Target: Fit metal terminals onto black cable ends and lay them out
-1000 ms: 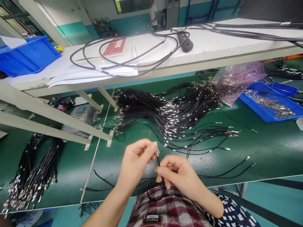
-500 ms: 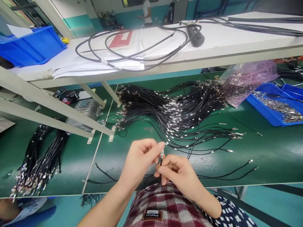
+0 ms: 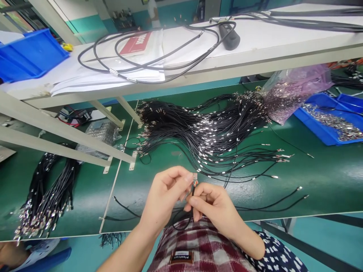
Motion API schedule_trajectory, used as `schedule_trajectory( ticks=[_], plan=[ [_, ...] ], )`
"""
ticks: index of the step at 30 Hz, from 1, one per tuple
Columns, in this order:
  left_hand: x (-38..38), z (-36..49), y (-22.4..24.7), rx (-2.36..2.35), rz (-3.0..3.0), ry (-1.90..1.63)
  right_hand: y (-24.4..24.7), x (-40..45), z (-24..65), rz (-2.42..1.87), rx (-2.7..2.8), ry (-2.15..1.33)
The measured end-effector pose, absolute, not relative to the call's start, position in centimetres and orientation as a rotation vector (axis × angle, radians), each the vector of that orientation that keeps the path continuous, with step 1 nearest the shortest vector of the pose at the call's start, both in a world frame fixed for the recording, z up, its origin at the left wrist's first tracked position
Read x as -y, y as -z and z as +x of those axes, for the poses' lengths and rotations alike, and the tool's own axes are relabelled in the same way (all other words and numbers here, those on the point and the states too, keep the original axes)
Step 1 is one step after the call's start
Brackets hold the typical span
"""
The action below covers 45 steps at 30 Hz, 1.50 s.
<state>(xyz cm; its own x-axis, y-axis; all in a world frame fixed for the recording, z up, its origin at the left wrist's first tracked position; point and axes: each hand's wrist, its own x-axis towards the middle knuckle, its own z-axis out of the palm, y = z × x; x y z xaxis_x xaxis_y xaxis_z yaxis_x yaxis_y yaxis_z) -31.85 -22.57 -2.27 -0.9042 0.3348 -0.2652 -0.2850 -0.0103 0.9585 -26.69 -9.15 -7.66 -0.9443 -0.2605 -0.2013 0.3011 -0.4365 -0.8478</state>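
Note:
My left hand (image 3: 171, 190) pinches a small silvery metal connector (image 3: 195, 177) between thumb and fingers. Orange-coloured wire ends show at the connector's lower end, where a black cable (image 3: 193, 191) meets it. Just below, my right hand (image 3: 210, 202) is closed on that cable, thumb against the fingertips. The cable loops down in front of the plaid apron at the bench edge. More black cables with metal ends (image 3: 299, 188) lie on the green bench on both sides of my hands. Beyond them spreads a large bundle of black cables (image 3: 207, 132) with white markers.
Another cable bundle (image 3: 51, 192) hangs at the bench's left. At the right are a blue bin (image 3: 320, 128) of metal parts and a pink plastic bag (image 3: 295, 90). A raised white shelf (image 3: 193, 81) carries coiled cable and papers; its slanted posts (image 3: 65, 132) stand at left.
The view has shifted slightly. My left thumb has slid back a little, so more of the metal connector shows. Both hands keep their grip in nearly the same place.

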Motion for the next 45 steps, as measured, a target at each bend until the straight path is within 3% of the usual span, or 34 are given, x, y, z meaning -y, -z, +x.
schedule_trajectory(
  ticks=[20, 24, 29, 34, 45],
  plan=[
    [22.6, -31.9, 3.0, -1.900, 0.023, -1.895, 7.6, 10.1, -26.5, 0.056, -1.269, 2.458],
    [23.1, -32.4, 4.0, -2.084, 0.144, -1.855, 9.6, 8.3, -28.9, 0.006, -1.482, 2.218],
    [24.1, -33.0, 4.3, -1.753, -0.161, -2.178, 15.1, -0.9, -34.7, 0.643, -2.174, 1.844],
    [24.0, -32.9, 4.2, -1.558, -0.305, -2.270, 19.9, -6.3, -36.2, 1.162, -2.304, 1.641],
    [24.1, -33.3, 4.9, -1.637, -0.303, -2.215, 23.2, -5.1, -35.6, 1.130, -1.977, 1.996]
  ],
)
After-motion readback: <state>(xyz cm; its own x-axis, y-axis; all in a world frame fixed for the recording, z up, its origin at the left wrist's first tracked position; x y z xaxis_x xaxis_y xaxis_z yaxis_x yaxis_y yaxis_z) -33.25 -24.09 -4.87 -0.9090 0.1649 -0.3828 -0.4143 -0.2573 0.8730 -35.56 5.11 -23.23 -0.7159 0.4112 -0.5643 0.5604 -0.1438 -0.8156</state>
